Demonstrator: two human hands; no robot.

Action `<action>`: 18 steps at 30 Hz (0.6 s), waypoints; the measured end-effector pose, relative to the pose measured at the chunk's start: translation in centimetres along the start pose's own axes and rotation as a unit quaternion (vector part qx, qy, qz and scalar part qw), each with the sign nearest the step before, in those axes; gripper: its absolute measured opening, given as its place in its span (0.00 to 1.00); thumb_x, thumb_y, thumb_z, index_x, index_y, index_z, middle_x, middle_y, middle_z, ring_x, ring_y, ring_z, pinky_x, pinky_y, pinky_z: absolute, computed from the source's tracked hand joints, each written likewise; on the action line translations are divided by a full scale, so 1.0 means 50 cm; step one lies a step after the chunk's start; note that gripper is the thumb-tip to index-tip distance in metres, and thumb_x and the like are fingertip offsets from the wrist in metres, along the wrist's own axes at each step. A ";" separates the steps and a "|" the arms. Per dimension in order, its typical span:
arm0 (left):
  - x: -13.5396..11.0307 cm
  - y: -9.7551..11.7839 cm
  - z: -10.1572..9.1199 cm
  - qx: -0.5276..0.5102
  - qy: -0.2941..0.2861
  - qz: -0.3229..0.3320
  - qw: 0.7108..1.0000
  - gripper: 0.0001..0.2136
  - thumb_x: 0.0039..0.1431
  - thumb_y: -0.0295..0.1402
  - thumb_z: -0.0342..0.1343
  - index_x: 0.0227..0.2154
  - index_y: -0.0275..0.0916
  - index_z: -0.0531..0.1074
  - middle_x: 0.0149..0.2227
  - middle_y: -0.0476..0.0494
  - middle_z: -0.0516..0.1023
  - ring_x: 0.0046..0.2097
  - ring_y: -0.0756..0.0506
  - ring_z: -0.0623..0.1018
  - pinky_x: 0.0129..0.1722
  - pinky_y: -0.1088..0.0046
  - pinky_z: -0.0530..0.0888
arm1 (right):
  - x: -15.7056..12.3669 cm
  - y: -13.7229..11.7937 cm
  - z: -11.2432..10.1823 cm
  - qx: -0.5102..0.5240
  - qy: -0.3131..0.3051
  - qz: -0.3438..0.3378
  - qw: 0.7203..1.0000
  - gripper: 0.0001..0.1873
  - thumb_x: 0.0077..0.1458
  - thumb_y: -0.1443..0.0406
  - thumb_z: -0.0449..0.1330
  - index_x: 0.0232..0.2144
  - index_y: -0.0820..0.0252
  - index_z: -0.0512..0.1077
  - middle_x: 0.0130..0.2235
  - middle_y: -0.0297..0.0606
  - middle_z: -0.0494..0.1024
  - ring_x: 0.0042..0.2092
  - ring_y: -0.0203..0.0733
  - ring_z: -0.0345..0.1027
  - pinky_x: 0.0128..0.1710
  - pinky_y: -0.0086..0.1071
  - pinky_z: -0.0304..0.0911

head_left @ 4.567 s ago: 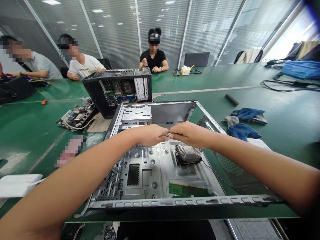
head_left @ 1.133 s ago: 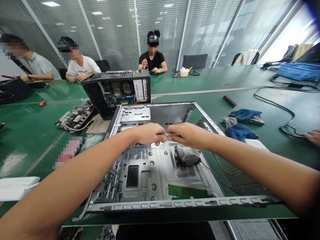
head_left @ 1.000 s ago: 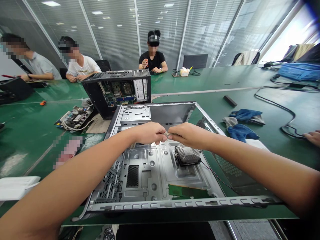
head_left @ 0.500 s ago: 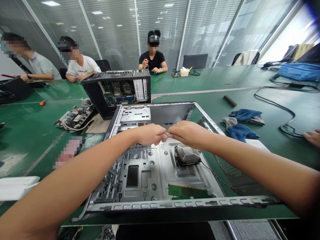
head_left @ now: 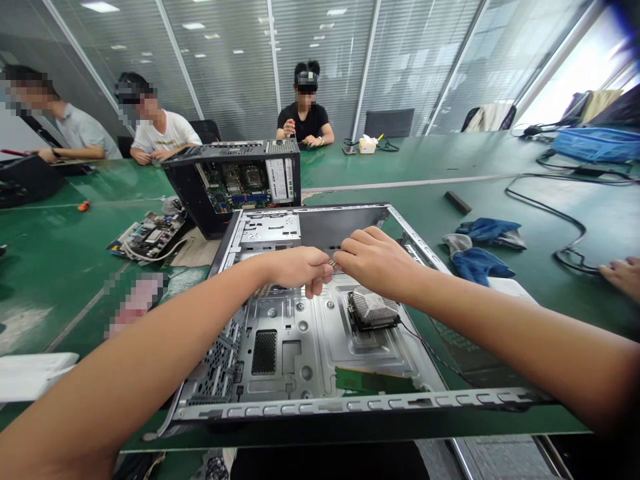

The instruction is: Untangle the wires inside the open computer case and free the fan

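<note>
My left hand [head_left: 303, 268] and my right hand [head_left: 374, 261] meet above an open computer case [head_left: 270, 413] lying on its side. Both are closed, fingertips pinching a small, pale, striped piece between them; the fingers hide most of it and its kind does not show. Below my right hand, a CPU cooler [head_left: 373, 308] with a finned metal heatsink and a thin cable sits on the case floor. A green memory module [head_left: 373, 382] lies near the case's front edge.
A second, upright computer case [head_left: 187, 193] stands behind, beside a loose circuit board [head_left: 150, 233]. Blue-grey gloves [head_left: 480, 267], a black cable [head_left: 575, 220] and a blue basket [head_left: 595, 143] are to the right. Co-workers sit across the green table [head_left: 345, 173]; another person's hand [head_left: 623, 277] rests at right.
My right hand has tilted, its knuckles rising slightly while the fingertips stay near my left hand. My left hand's lower fingers have dropped a little. The items in the case keep their places.
</note>
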State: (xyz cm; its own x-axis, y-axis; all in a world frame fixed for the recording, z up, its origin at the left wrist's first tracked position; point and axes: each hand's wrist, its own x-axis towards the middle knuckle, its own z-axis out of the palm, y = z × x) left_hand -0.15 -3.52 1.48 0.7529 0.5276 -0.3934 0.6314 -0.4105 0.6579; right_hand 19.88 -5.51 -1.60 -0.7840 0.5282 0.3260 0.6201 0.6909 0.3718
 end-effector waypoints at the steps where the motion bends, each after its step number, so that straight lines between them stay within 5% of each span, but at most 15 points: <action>1: 0.001 0.000 0.000 -0.009 -0.004 -0.005 1.000 0.12 0.65 0.35 0.38 0.29 0.38 0.63 0.29 0.46 0.77 0.29 0.49 0.77 0.36 0.71 0.70 | 0.000 0.000 0.001 0.005 0.000 0.000 1.000 0.15 0.63 0.68 0.47 0.28 0.59 0.70 0.29 0.41 0.70 0.34 0.43 0.55 0.35 0.37 0.42; 8: 0.005 -0.008 0.002 -0.074 -0.024 -0.015 0.997 0.12 0.65 0.38 0.38 0.36 0.37 0.63 0.34 0.41 0.79 0.34 0.46 0.79 0.36 0.69 0.71 | 0.003 0.001 -0.001 0.052 0.008 -0.012 0.999 0.14 0.61 0.71 0.47 0.29 0.61 0.70 0.29 0.40 0.69 0.33 0.41 0.54 0.39 0.36 0.45; 18: -0.003 -0.003 -0.004 -0.079 -0.016 0.019 0.997 0.13 0.65 0.39 0.41 0.28 0.39 0.61 0.26 0.49 0.71 0.28 0.50 0.72 0.33 0.71 0.69 | 0.002 0.001 0.011 0.067 -0.014 0.000 0.998 0.14 0.62 0.70 0.45 0.29 0.62 0.69 0.28 0.39 0.69 0.31 0.40 0.53 0.34 0.34 0.43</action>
State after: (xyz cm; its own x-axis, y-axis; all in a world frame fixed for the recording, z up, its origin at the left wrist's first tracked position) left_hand -0.41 -3.38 1.57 0.7826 0.4894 -0.3847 0.5672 -0.3060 0.7646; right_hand 19.81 -5.15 -2.00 -0.7853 0.5408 0.3015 0.6127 0.7489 0.2524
